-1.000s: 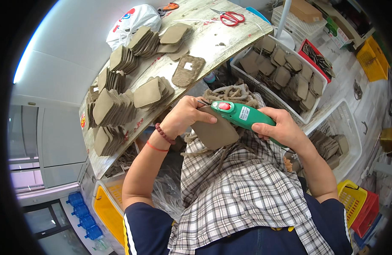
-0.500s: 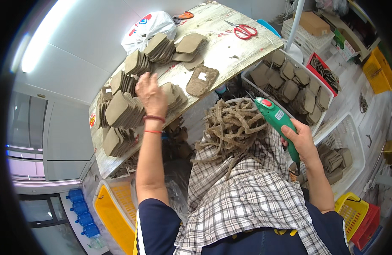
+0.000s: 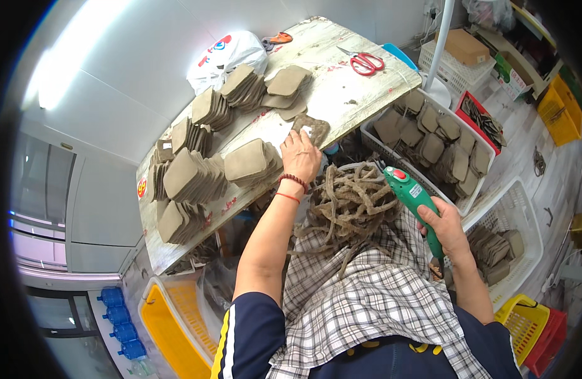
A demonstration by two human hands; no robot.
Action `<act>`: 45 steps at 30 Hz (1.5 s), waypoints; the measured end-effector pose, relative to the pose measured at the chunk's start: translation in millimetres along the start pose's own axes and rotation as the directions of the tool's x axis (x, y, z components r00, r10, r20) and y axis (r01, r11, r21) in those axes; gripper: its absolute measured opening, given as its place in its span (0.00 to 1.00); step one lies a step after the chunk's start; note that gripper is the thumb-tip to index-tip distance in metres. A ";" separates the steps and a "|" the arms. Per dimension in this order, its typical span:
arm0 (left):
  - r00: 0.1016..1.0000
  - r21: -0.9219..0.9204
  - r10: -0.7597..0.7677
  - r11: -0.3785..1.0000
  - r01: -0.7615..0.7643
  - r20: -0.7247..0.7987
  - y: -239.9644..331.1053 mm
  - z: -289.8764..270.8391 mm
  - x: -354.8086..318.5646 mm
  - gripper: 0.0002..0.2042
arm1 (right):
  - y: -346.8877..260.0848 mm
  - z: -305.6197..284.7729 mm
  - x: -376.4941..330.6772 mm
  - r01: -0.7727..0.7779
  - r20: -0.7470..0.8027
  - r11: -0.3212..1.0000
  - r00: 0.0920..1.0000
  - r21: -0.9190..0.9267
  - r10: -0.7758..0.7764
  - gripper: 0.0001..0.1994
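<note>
My left hand is at the near edge of the table, its fingers closed over a dark brown fuzzy pad with a small white label. The hand covers the pad's lower left part. In my right hand is a green handheld electric cutter with a red button, its head pointing up and to the left. Beside that head, a tangled heap of brown fuzzy offcut strips lies on the checked cloth over my lap. A stack of brown rounded pads stands left of my left hand.
More stacks of pads cover the table's left side. Red-handled scissors and a white plastic bag are at the back. White crates of pads stand on the right, a yellow basket at lower left.
My left hand has moved right, from the pad stacks to the labelled fuzzy pad, and closed over it. My right hand holds the cutter in nearly the same place. The view has shifted slightly.
</note>
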State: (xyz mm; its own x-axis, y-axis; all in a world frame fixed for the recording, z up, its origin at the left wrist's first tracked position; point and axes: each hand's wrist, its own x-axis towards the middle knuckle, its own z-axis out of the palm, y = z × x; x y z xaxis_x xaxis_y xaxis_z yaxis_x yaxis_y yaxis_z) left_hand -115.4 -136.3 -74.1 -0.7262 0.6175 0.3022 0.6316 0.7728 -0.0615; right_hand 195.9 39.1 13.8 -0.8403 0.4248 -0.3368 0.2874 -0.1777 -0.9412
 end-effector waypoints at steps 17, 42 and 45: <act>0.859 -0.434 -0.287 -0.897 -0.086 0.423 74.5 -87.8 -2.2 0.18 | -25.8 37.1 -4.0 0.170 -0.156 0.985 0.972 -0.037 -0.174 0.16; 0.890 -0.414 -0.037 -0.894 0.174 0.454 129.6 -102.1 -45.5 0.16 | -44.8 28.7 -4.8 0.217 -0.205 0.969 0.949 -0.120 -0.238 0.18; 0.892 -0.429 0.016 -0.873 0.233 0.452 129.9 -102.6 -55.1 0.16 | -50.3 25.1 -4.9 0.213 -0.195 0.971 0.954 -0.104 -0.230 0.17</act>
State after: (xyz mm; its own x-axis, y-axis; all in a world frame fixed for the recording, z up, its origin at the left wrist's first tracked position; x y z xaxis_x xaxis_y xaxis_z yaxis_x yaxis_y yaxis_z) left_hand 34.5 -84.9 -1.2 -0.7603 0.6292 -0.1614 -0.6040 -0.5934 0.5321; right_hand 174.1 23.7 63.5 -0.7779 0.6187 -0.1099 0.1477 0.0100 -0.9890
